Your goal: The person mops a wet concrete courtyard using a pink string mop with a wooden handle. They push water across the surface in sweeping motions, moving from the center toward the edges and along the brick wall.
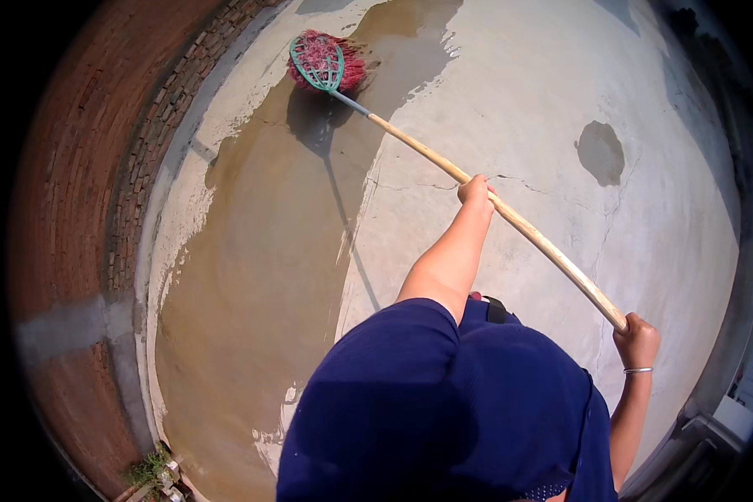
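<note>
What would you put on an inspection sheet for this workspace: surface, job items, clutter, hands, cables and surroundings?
Surface: cracked concrete floor; broad, brownish wet strip on the left, smaller damp patch on the right.
Job items: mop with a wooden handle and red-and-green head; the head appears lifted over the wet strip.
Clutter: pale objects, too small to identify, at lower left.
Hands: left hand grips the handle partway along; right hand grips near its end.
Cables: nothing seen.
Surroundings: reddish brickwork along the left; green plant at lower left.
</note>
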`<state>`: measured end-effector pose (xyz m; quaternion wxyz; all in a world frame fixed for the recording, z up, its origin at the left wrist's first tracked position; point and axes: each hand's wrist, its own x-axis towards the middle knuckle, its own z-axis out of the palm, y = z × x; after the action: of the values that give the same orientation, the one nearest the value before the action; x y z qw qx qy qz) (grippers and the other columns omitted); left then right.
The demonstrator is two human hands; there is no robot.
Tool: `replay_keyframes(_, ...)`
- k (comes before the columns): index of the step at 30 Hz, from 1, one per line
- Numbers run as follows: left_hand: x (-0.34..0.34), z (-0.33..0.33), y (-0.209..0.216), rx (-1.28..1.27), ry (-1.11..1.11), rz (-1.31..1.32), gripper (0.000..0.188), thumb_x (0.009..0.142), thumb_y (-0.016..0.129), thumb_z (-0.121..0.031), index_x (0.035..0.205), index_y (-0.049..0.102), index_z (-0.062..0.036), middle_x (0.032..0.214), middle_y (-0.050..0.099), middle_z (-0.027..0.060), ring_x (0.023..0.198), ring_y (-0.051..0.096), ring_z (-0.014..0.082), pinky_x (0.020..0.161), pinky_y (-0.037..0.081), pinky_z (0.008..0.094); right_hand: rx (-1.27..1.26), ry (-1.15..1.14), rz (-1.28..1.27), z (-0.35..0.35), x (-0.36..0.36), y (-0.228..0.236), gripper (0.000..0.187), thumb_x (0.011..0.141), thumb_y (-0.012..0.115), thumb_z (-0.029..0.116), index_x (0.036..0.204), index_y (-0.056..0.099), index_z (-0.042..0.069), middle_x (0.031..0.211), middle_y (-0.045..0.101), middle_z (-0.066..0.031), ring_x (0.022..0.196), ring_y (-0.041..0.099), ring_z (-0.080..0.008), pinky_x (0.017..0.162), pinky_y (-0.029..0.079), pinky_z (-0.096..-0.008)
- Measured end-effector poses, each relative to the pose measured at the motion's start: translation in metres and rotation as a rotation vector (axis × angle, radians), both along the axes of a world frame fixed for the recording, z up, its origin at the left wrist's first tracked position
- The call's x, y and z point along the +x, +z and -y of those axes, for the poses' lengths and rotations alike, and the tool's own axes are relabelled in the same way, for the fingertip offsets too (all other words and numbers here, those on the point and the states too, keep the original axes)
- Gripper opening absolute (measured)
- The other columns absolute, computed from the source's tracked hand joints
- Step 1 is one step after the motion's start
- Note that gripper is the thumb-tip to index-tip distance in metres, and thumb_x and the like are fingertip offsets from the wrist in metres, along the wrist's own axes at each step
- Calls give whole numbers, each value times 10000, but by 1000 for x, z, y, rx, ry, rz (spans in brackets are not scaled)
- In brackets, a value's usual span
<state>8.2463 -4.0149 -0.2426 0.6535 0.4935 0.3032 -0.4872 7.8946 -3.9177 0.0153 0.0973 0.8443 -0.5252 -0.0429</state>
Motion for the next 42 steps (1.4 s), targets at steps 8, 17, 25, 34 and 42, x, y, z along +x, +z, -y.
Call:
replay_keyframes(8,55,-59,45,-42,269,25,108,736,542,-21,787,448,-27,643,468,66,466,457,163,419,409,314,-7,259,79,34,26,3,143,603,634,93,599,492,80,556,532,-97,493,529,-281,458,421,-369)
replay_keyframes(17,131,-223,-11,-84,746,-18,178,753,535,-98,645,394,-111,569,416,-8,481,424,117,463,400,271,-21,733,112,65,164,-26,154,587,644,92,613,492,96,558,522,-60,518,536,-245,491,431,-357)
replay_keyframes(25,237,-380,-67,-40,1189,-147,275,802,454,-125,574,301,-136,478,351,-32,410,344,117,437,373,226,7,1115,45,30,417,-38,171,579,665,119,626,500,121,596,531,-23,587,555,-202,588,439,-335)
replay_keyframes(34,342,-311,-78,124,945,-260,210,800,425,-139,618,321,-130,493,336,-33,415,329,105,430,367,234,75,834,-121,47,493,-36,155,595,644,99,641,496,102,612,539,-48,603,560,-223,601,435,-354)
replay_keyframes(42,323,-141,-94,262,375,-237,194,817,470,-144,656,363,-128,536,367,-25,439,367,121,459,386,268,75,204,-189,23,378,-36,164,595,632,63,615,471,89,584,526,-74,553,545,-250,538,432,-367)
